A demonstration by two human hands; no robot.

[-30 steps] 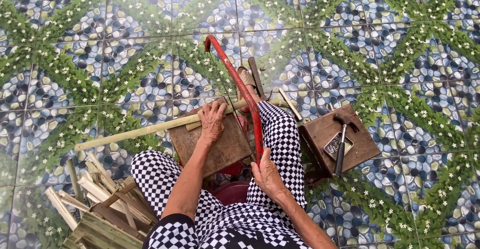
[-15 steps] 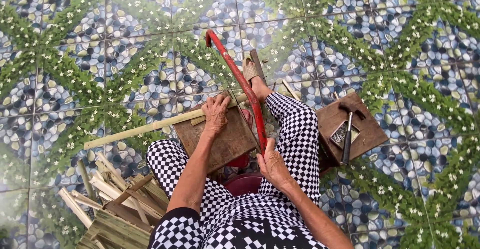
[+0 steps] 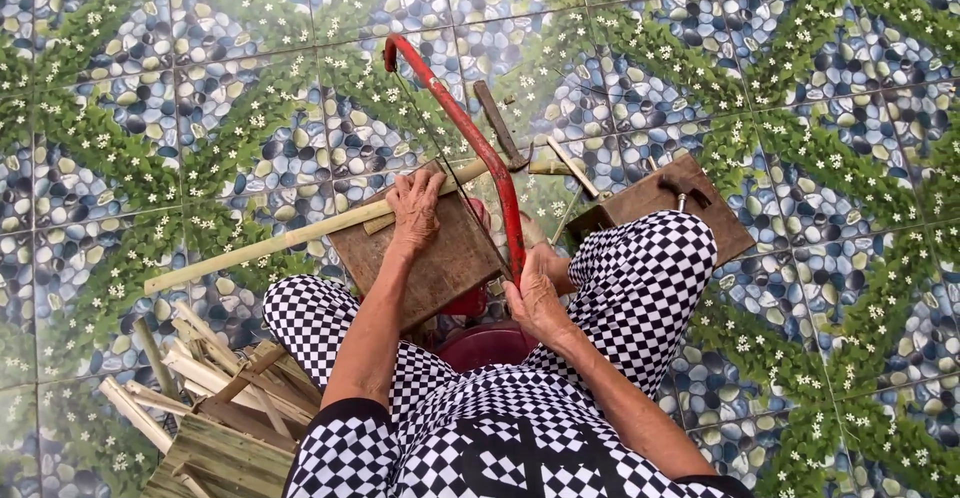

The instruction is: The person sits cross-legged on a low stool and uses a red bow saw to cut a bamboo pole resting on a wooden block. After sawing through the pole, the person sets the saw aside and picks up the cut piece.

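Note:
My left hand (image 3: pixel 414 210) presses a long pale bamboo stick (image 3: pixel 260 247) down onto a brown wooden block (image 3: pixel 440 258) in front of me. My right hand (image 3: pixel 538 290) grips the near end of a red-framed hacksaw (image 3: pixel 470 143), whose frame runs away from me across the stick beside my left hand. The stick pokes out far to the left and a short way to the right of the block. My legs in black-and-white checked trousers lie on either side of the block.
A second wooden block (image 3: pixel 660 198) with a dark tool on it sits at the right, partly behind my right knee. Cut bamboo pieces (image 3: pixel 190 358) and a small woven frame (image 3: pixel 225 448) lie at lower left. A red bowl (image 3: pixel 485 343) sits between my legs. Patterned tile floor (image 3: pixel 800 88) all round.
The view has shifted, so everything sits more to the right and lower. My right knee has come up over the second block. Both hands keep their hold on stick and saw.

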